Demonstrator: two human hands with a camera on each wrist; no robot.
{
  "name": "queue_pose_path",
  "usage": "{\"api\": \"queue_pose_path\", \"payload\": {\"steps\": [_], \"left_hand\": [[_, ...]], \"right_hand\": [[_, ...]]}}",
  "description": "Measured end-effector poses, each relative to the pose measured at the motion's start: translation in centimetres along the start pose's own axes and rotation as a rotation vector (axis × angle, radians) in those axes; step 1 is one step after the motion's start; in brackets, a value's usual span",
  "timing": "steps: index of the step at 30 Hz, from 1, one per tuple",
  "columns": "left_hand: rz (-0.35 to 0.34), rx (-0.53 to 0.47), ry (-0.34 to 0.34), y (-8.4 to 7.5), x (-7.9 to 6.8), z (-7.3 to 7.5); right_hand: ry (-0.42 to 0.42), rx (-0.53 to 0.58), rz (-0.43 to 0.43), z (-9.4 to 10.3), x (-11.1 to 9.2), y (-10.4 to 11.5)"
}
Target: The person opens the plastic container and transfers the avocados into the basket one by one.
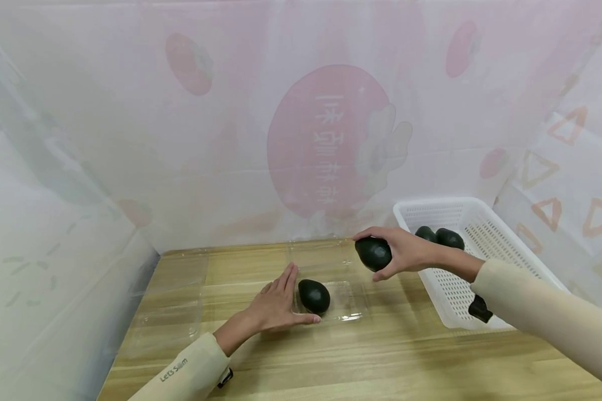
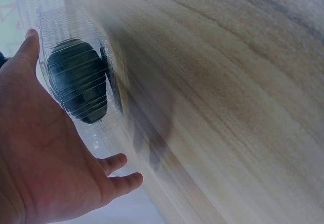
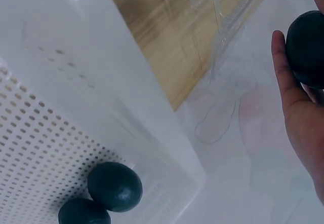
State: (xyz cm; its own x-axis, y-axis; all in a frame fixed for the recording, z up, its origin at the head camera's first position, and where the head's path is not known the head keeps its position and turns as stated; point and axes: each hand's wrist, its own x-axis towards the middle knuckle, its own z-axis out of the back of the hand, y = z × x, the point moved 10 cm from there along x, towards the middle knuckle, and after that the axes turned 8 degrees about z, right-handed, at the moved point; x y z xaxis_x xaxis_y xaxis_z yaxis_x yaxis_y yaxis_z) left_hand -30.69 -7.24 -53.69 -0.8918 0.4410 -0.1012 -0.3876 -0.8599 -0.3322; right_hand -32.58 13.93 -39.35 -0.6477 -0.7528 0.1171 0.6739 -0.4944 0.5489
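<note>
A clear plastic clamshell box (image 1: 348, 295) stands on the table with its lid (image 1: 321, 253) laid back toward the wall. One dark green avocado (image 1: 314, 296) lies in the left part of the box; the left wrist view shows this avocado (image 2: 78, 81) through the ribbed side. My left hand (image 1: 276, 303) rests along the box's left side, fingers straight and thumb spread to the near side. Up to the right of the box, my right hand (image 1: 401, 250) grips another avocado (image 1: 373, 254) between thumb and fingers. The right wrist view has that avocado (image 3: 308, 49) at its right edge.
At the right is a white perforated basket (image 1: 443, 312) with two avocados (image 1: 450, 238) visible near its far left corner. Another clear plastic box (image 1: 170, 301) lies on the left of the wooden table (image 1: 301, 362). Printed sheeting (image 1: 231, 139) walls the back and sides.
</note>
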Motion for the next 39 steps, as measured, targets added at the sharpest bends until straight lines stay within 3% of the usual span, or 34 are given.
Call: {"api": "queue_pose_path", "payload": {"steps": [20,35,39], "left_hand": [[0.008,0.008,0.007,-0.1,0.0,0.0],[0.010,-0.019,-0.001,0.0,0.0,-0.1],[0.016,-0.004,-0.001,0.0,-0.1,-0.1]], "right_hand": [[-0.101,0.006,-0.124,4.8,-3.6,-3.1],[-0.170,-0.121,-0.165,7.9,-6.7,-5.8],[-0.167,-0.111,-0.197,8.5,-7.6,-6.7]]}}
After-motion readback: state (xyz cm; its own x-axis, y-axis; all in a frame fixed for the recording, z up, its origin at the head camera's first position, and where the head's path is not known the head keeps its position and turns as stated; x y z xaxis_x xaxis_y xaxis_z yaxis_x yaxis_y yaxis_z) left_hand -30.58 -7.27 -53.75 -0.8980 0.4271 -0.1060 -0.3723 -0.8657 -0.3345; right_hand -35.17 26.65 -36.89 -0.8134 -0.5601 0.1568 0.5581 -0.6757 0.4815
